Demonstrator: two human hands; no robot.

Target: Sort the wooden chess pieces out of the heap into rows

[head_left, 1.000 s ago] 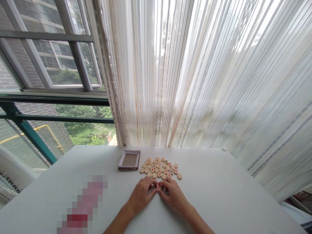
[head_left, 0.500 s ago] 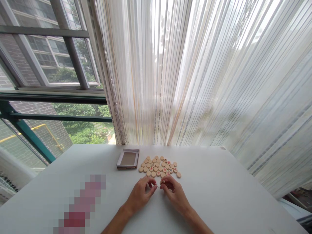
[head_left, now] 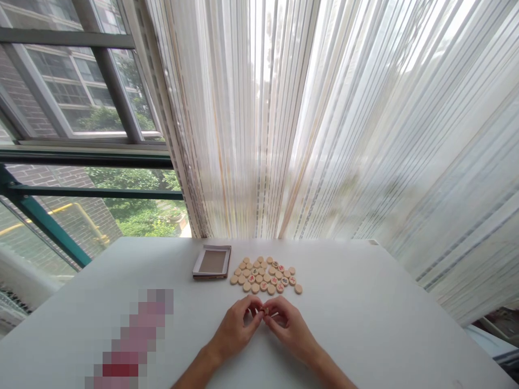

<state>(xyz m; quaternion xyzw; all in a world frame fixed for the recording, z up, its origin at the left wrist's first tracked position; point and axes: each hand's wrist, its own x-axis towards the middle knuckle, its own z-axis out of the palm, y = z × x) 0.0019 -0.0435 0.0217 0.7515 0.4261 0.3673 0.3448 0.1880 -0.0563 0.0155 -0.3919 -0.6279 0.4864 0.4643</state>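
Note:
Both hands meet near the front middle of a white table (head_left: 365,308). My left hand (head_left: 237,327) and my right hand (head_left: 287,324) have their fingertips pinched together on one small round wooden game piece (head_left: 264,311). Just beyond the fingers lies a flat cluster of several round wooden pieces (head_left: 265,274), some face up with red or dark marks, others blank. An open shallow box (head_left: 212,262) rests left of the cluster.
A pixelated pink and red patch (head_left: 135,340) lies on the table's left front. Sheer striped curtains (head_left: 324,124) hang behind the table. A window (head_left: 77,129) on the left looks out on buildings and trees. The table's right edge drops off near the curtain.
The fingertips, slightly apart half a second ago, have closed together again on the single piece. The view has drifted a little; the cluster and box have not moved.

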